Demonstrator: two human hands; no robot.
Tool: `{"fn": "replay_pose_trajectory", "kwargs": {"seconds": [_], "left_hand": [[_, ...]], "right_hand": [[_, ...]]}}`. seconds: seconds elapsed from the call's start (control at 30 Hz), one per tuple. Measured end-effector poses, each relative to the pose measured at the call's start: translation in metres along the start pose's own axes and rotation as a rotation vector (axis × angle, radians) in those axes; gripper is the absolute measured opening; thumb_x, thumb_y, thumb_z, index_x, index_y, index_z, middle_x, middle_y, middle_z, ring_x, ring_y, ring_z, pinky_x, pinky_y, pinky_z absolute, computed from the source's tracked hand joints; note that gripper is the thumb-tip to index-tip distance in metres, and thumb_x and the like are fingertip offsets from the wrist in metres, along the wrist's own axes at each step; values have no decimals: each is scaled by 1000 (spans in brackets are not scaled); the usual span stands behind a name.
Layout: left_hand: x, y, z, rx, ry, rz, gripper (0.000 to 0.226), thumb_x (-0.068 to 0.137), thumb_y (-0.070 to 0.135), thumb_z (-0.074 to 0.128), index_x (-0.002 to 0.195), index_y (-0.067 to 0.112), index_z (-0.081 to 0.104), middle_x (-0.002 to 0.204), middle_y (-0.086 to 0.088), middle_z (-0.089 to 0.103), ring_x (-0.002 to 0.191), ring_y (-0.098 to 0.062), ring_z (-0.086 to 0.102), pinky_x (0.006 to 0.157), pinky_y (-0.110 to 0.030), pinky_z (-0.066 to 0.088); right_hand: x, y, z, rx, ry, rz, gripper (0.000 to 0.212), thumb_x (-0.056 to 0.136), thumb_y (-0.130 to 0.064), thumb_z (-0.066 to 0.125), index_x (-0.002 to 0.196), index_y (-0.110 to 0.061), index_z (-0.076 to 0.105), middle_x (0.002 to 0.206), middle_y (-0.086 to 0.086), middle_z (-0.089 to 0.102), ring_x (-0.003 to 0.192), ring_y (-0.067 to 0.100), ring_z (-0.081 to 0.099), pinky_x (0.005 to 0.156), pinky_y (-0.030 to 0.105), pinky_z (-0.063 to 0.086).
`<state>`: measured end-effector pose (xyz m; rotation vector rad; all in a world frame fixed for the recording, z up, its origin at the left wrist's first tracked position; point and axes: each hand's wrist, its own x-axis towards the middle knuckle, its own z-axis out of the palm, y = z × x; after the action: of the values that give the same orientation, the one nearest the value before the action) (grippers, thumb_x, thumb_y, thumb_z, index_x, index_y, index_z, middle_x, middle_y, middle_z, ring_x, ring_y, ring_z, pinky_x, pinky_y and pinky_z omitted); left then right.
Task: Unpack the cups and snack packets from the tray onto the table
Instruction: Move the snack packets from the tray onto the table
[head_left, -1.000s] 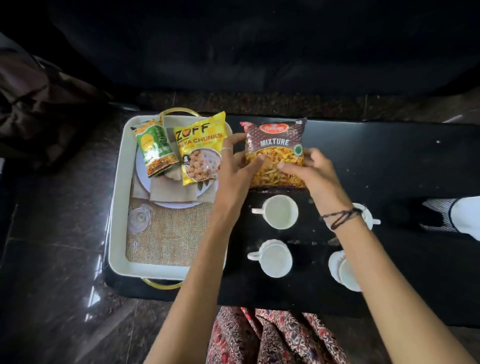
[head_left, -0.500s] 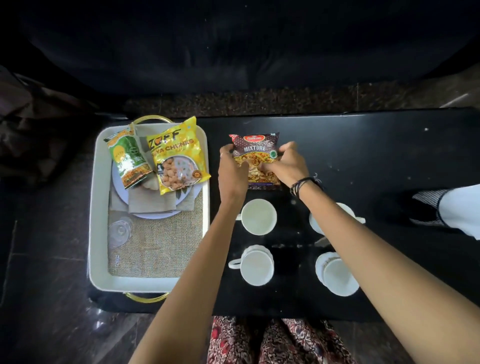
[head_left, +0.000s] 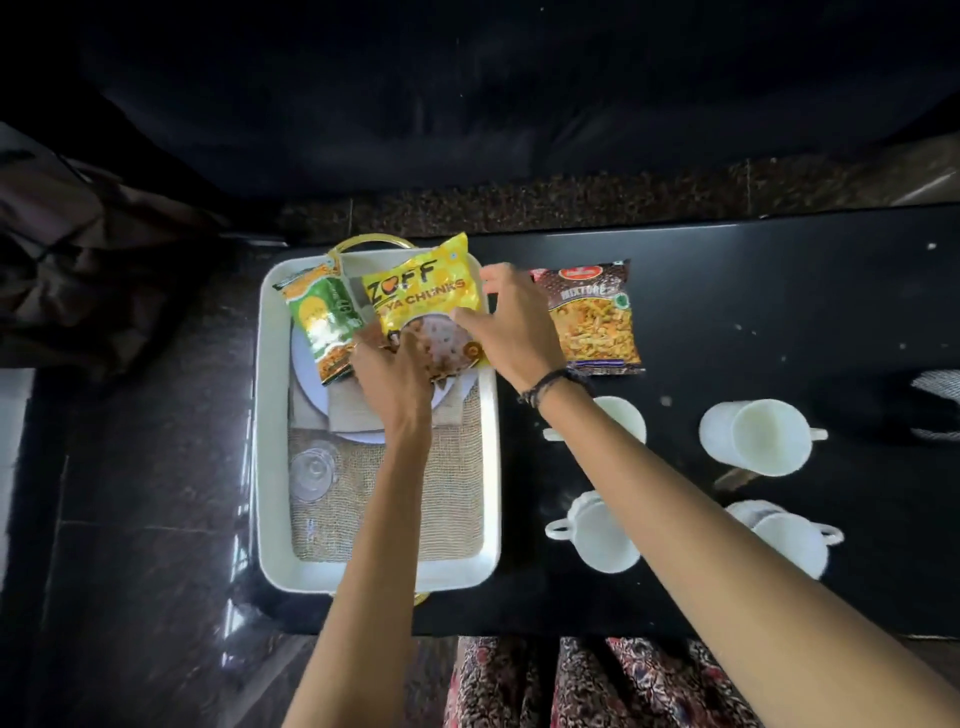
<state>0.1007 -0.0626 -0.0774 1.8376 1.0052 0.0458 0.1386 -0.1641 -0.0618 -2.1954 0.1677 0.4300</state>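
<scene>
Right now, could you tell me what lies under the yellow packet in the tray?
Under the yellow packet show a white plate and folded napkin; both hands cover the rest.

We saw both hands on the yellow plastic soya chunks packet (head_left: 422, 291), which lay at the far end of the white rectangular tray (head_left: 270, 415). The left hand (head_left: 392, 371) gripped its near edge; the right hand (head_left: 511, 325) curled over its right side. A green snack packet (head_left: 324, 322) lay in the tray, left of the yellow one. Right of the tray, on the black table (head_left: 779, 291), lay a brown mixture packet (head_left: 592, 317) and four white cups (head_left: 753, 436).
</scene>
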Motion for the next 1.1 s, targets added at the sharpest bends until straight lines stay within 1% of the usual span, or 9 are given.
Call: {"fn": "replay_pose_trajectory", "kwargs": {"seconds": [0.2, 0.3, 0.43, 0.57, 0.7, 0.8, 0.87, 1.0, 1.1], "left_hand": [[21, -7, -4, 67, -234, -36, 59, 94, 26, 47, 144, 8, 21, 150, -16, 34, 135, -35, 34, 113, -50, 28], [29, -9, -8, 52, -256, -96, 51, 93, 26, 49, 136, 7, 30, 142, -17, 45, 128, -40, 39, 106, -56, 35], [24, 0, -16, -55, -265, -44, 52, 91, 14, 54, 137, 7, 30, 133, -6, 46, 125, -26, 43, 108, -47, 36], [3, 12, -22, -181, -309, 2, 41, 89, 9, 57, 123, 16, 36, 113, 2, 54, 111, -22, 56, 95, -46, 49], [-36, 33, -5, -298, -453, 84, 33, 89, 11, 56, 111, 31, 41, 107, 3, 61, 98, -21, 65, 72, -28, 58], [-67, 53, 31, -285, -574, 90, 31, 89, 4, 50, 104, 30, 41, 97, 4, 60, 99, -27, 65, 80, -43, 57], [-86, 63, 57, -249, -653, 126, 31, 88, 1, 47, 96, 30, 41, 94, 7, 54, 99, -23, 61, 83, -48, 54], [-113, 66, 111, -39, -769, 255, 17, 88, 0, 47, 95, 16, 48, 89, 3, 51, 85, -21, 52, 75, -41, 48], [-122, 63, 146, 100, -749, 282, 17, 90, 3, 49, 101, 14, 52, 107, -13, 57, 89, -21, 55, 61, -24, 45]], "right_hand": [[15, 0, 36, -148, 114, 136, 39, 84, -29, 64, 118, -10, 59, 123, 12, 53, 114, 28, 49, 87, 34, 45], [13, 1, 43, -78, 114, 151, 32, 83, -22, 66, 112, -11, 59, 123, 13, 49, 96, 23, 56, 79, 26, 46], [4, 3, 38, 174, 133, 211, 39, 78, -14, 70, 110, -9, 48, 102, 6, 62, 81, 20, 63, 67, 28, 49], [-9, 11, 12, 365, 180, 238, 47, 75, -16, 74, 113, -11, 46, 82, -5, 63, 67, -6, 55, 51, 3, 43], [-30, 32, -38, 492, 343, 221, 39, 73, -12, 74, 102, -20, 49, 82, -14, 64, 72, -8, 63, 67, 11, 51], [-41, 61, -86, 503, 484, 250, 37, 72, -8, 74, 98, -21, 51, 81, -13, 64, 81, 6, 64, 80, 26, 51], [-44, 84, -116, 446, 529, 258, 34, 73, -8, 73, 97, -21, 53, 81, -14, 62, 78, 2, 62, 77, 23, 50], [-40, 133, -164, 277, 489, 257, 25, 76, -10, 70, 97, -21, 62, 92, -4, 65, 82, 4, 61, 75, 20, 47], [-29, 164, -180, 181, 416, 262, 25, 78, -9, 68, 101, -19, 65, 101, -1, 66, 93, 8, 60, 79, 18, 46]]}}
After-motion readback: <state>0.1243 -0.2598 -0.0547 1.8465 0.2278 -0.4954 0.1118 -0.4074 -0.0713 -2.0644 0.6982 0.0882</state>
